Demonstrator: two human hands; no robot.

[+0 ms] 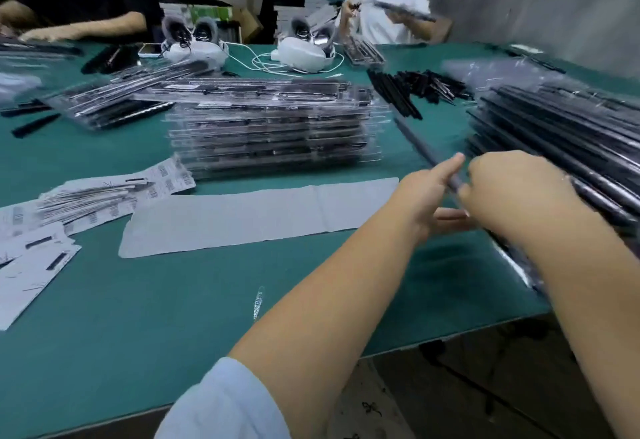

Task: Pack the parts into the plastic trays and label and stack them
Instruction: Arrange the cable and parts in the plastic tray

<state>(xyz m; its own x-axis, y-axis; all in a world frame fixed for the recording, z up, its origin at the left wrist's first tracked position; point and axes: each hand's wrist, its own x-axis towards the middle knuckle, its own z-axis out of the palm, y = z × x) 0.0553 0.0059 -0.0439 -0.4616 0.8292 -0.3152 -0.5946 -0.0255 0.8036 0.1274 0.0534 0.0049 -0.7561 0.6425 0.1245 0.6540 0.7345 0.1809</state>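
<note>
Both hands meet on a long thin dark rod-like part [429, 158] beside the heap of black-filled clear plastic trays [571, 148] on the green desk [173, 317]. The left hand [427, 193] pinches it, and the right hand [512, 193] curls its grip around it. It looks light, stiff and slippery, so hold it near the middle.

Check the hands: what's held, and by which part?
Both hands, left and right, pinch a long dark rod at its near end.

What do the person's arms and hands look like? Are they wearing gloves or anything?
No gloves. The left hand and right hand are bare, and so are both forearms. A pale blue short sleeve covers the left upper arm. No watch, rings or bracelets show.
</note>
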